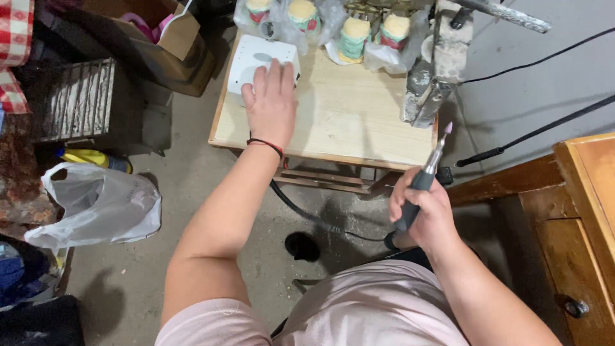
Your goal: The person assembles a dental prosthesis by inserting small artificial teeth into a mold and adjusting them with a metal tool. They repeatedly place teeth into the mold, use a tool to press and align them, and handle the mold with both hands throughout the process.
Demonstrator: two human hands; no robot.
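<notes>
Right hand [428, 214] is wrapped tight around a slim black-and-silver rotary handpiece with a small pink tip [424, 176], held low in front of the body just off the near right corner of the small pale wooden table [359, 122], tip pointing up and away. A black cord [307, 214] runs along the concrete floor below the table.

Left hand [272, 102] lies flat, fingers loosely spread and not clamped on anything, on top of a white boxy control unit [256, 61] at the table's far left corner.

Along the back edge sit four small round tubs with cream tops and green or red bands [352, 35], wrapped in clear plastic. A crusty grey clamp-like tool [432, 70] stands at the right. On the floor to the left there's a white plastic bag [102, 205] and a brown cardboard box [173, 45]; brown wooden furniture [576, 218] sits on the right.
</notes>
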